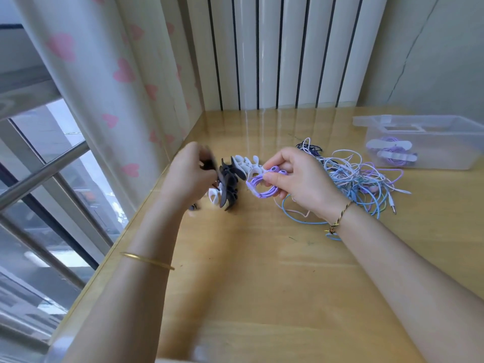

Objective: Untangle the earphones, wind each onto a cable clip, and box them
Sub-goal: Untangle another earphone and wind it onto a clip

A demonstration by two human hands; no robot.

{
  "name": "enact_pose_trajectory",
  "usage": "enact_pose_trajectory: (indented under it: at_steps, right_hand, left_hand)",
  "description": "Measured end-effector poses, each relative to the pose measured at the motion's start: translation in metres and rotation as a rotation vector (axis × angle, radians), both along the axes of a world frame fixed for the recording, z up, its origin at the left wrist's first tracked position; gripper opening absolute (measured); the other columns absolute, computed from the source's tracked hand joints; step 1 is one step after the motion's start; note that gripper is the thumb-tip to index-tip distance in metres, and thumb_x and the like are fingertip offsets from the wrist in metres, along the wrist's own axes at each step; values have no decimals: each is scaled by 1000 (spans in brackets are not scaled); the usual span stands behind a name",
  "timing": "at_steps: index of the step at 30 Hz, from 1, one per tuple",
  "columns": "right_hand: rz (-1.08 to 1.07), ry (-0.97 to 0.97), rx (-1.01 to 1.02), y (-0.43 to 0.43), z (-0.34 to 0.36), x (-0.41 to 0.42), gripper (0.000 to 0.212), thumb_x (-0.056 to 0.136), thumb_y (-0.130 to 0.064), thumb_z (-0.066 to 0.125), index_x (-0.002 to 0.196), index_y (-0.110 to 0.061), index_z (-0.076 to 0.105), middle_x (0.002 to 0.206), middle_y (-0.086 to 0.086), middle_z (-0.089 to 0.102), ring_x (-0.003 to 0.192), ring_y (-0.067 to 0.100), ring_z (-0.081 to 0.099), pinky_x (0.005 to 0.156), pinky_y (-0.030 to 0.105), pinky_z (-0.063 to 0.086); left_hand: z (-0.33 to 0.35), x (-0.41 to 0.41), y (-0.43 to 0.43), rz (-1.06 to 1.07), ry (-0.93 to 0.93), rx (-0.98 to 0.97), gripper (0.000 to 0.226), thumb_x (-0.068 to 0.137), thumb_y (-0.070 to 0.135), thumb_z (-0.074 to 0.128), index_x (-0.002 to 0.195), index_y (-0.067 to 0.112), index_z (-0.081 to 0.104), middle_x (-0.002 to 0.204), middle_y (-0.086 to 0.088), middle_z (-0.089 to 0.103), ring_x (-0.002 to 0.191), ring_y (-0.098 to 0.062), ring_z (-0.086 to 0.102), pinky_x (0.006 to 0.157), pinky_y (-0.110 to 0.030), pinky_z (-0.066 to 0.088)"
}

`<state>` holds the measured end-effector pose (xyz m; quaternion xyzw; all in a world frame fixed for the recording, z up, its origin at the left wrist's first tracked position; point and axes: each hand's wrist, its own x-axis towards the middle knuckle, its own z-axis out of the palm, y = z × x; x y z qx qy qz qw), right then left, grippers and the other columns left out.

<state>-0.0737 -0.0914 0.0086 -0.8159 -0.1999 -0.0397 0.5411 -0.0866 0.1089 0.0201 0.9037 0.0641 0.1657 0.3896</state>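
Note:
My right hand (296, 179) pinches a coiled purple earphone (262, 188), its two earbuds sticking up between thumb and fingers. My left hand (190, 174), blurred by motion, grips a dark cable clip (207, 163) just left of a pile of black and white cable clips (235, 176). A tangle of blue, pink, white and purple earphones (353, 179) lies behind my right hand. At the far right a clear plastic box (429, 129) holds two purple earphones wound on white clips (392, 150).
The wooden table (275, 271) meets a curtain with pink hearts (117, 74) and a window rail on the left. A white radiator (275, 48) stands behind the table. A blue cable loop (301, 218) trails under my right wrist.

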Motion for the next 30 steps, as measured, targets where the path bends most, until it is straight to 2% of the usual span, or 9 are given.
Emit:
enact_pose_trajectory:
  at_steps: [3,5,8,11,16,19,22,25,30]
  right_hand:
    - [-110,-72,35,-13,7,-2,19,85,-2,64,80,-19,55,70,-3,64,46,7,54,47,21,47]
    - [-189,-120,23,-26,11,-3,15,85,-3,64,83,-16,57,74,-2,64,45,3,52,48,18,48]
    - [-303,-209,-74,-44,15,-5,10,85,-6,63,88,-15,59,78,-3,61,52,4,53,54,13,44]
    - [-380,-270,-161,-57,16,-5,7,87,-10,62,92,-14,59,77,-4,58,66,12,54,57,10,39]
    - [-442,-326,-237,-66,13,-5,8,90,-11,59,98,-11,58,85,3,60,80,24,56,67,26,39]
    - [-485,-384,-294,-65,8,-6,10,91,-11,57,100,-7,56,86,10,61,81,31,55,72,40,45]
    - [-524,-432,-384,-64,1,-4,8,91,-6,54,99,-4,52,86,15,60,80,37,52,69,46,46]
    - [-508,-459,-385,-63,0,-5,8,90,-4,54,97,-4,52,86,16,60,79,39,52,68,47,46]
    - [-496,-465,-311,-64,1,-9,10,92,-9,56,100,-3,55,90,14,62,81,35,53,69,44,44]
  left_hand:
    - [11,-13,-25,-320,113,-288,27,80,-9,57,100,9,57,81,-7,65,64,-20,68,71,-43,59]
    - [10,-15,-41,-423,141,-326,34,82,-12,49,104,13,56,77,-8,59,53,-12,55,55,-28,53]
    - [9,-14,-65,-500,166,-351,34,74,-9,42,88,19,56,61,3,46,51,-9,39,53,-21,32]
    - [10,-15,-85,-607,189,-370,20,67,0,44,76,16,51,60,7,47,55,-9,43,62,-24,35]
    - [14,-15,-99,-637,158,-167,24,86,7,61,108,-1,55,101,-7,56,88,-13,58,81,-33,53]
    - [13,-13,-104,-667,114,2,26,87,9,62,110,-1,55,109,6,42,113,-11,45,77,-16,52]
    - [13,-14,-112,-675,70,63,19,79,13,72,94,6,63,122,6,38,108,-1,45,76,-8,46]
    - [14,-14,-120,-565,-10,-44,16,74,4,72,69,8,56,114,4,50,88,-11,55,81,-25,53]
    - [4,-13,-125,-555,-29,-19,15,75,-7,58,76,7,57,116,0,49,97,-14,58,78,-28,52]
